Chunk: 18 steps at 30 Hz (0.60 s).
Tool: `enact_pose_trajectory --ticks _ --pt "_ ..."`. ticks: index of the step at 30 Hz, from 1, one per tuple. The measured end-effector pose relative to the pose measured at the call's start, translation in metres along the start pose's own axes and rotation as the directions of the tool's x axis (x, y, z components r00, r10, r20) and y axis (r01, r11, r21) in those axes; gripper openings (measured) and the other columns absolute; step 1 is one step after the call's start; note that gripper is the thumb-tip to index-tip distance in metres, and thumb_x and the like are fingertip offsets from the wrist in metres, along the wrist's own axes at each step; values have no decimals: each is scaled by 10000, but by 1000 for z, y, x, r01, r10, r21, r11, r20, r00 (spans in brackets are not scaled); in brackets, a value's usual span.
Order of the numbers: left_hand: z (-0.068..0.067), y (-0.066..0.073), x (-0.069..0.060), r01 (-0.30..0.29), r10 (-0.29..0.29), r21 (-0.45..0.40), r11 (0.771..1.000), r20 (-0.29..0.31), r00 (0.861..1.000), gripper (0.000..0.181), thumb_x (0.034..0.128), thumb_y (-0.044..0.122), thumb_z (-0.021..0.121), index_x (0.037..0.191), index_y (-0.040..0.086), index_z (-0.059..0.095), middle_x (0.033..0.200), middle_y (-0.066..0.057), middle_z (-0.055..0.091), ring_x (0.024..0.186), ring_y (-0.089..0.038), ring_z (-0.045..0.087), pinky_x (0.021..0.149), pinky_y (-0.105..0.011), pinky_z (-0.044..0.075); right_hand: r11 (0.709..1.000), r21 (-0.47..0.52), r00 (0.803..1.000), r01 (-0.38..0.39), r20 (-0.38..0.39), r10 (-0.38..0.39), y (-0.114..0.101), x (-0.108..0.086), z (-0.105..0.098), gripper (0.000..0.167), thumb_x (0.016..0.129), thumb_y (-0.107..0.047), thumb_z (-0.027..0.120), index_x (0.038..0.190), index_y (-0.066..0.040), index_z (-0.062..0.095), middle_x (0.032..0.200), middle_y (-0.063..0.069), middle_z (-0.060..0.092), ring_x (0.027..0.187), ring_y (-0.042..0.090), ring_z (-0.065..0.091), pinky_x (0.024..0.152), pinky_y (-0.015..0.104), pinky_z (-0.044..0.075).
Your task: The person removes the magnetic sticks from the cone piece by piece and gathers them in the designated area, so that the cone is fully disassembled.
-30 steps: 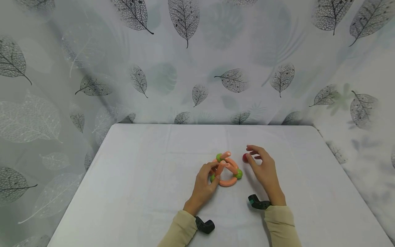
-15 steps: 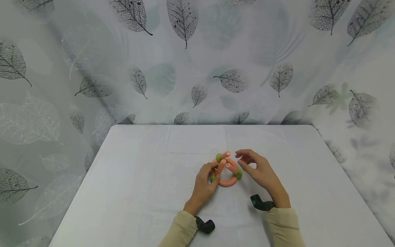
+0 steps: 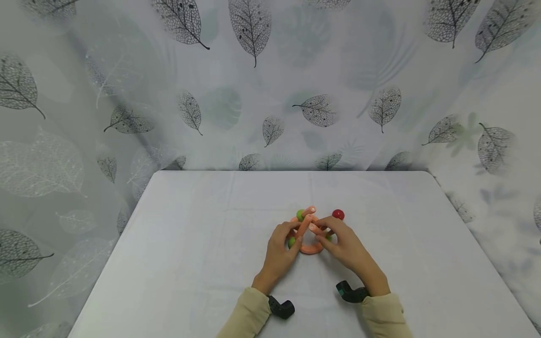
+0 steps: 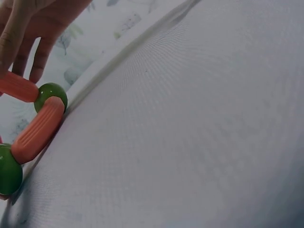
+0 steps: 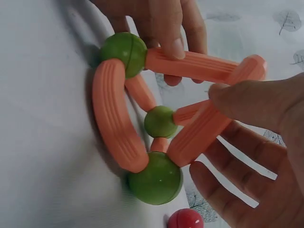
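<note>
Curved orange rods [image 3: 311, 249] and green balls [image 3: 292, 242] form a ring on the table, and three straight orange rods rise from the balls, leaning inward. The left hand [image 3: 279, 253] pinches the left upright rod [image 5: 190, 65] just above its green ball [image 5: 124, 53]. Thumb and fingers of the right hand [image 3: 348, 246] are around the right upright rod [image 5: 202, 133], above another green ball [image 5: 156, 178]. In the right wrist view the upper ends of these two rods overlap. A red ball [image 3: 338, 214] lies behind the right hand.
A white cloth covers the table [image 3: 190, 225]. Leaf-patterned curtains [image 3: 270, 84] hang behind it and at both sides. Each wrist wears a black device [image 3: 282, 309].
The right hand has let go of the red ball, which stays on the table, and has moved left and nearer to take the right upright rod. The left hand keeps its grip.
</note>
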<state>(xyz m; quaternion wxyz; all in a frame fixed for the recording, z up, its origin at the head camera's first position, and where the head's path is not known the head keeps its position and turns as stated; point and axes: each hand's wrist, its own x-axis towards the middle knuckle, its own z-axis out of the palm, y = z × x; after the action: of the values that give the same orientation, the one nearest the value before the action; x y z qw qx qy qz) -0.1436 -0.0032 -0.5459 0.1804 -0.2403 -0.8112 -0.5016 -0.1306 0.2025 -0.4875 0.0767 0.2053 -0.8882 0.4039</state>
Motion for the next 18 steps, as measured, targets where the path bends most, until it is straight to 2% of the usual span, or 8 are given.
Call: enact_pose_trajectory --ticks 5,10,13,18 --pt "1 -1 0 31 -32 12 999 12 999 346 983 138 704 1324 133 647 1128 -24 702 993 -229 629 863 -337 529 999 -32 994 30 -103 -33 1 -4 3 357 863 26 805 1174 -101 683 1102 12 710 979 186 687 829 389 617" --pt "2 -1 0 38 -38 10 999 1 999 344 971 131 717 1309 129 658 1094 -28 698 971 -226 628 841 -325 529 1000 1 980 -9 -197 9 5 -11 6 366 852 25 817 1173 -83 682 1083 18 712 983 158 683 854 382 624" --pt "2 -1 0 33 -33 6 999 -4 999 339 967 124 721 1300 117 661 1087 -37 694 964 -233 628 837 -327 530 998 43 971 -37 -232 46 8 -16 7 359 864 24 808 1180 -82 673 1096 25 707 1002 93 665 878 332 619" --pt "2 -2 0 25 -25 11 1000 -4 1000 338 967 121 723 1298 104 655 1110 -44 699 968 -231 630 850 -330 535 989 124 958 -84 -263 114 11 -23 9 351 895 10 784 1206 -92 657 1153 44 707 1061 -41 612 908 183 574"
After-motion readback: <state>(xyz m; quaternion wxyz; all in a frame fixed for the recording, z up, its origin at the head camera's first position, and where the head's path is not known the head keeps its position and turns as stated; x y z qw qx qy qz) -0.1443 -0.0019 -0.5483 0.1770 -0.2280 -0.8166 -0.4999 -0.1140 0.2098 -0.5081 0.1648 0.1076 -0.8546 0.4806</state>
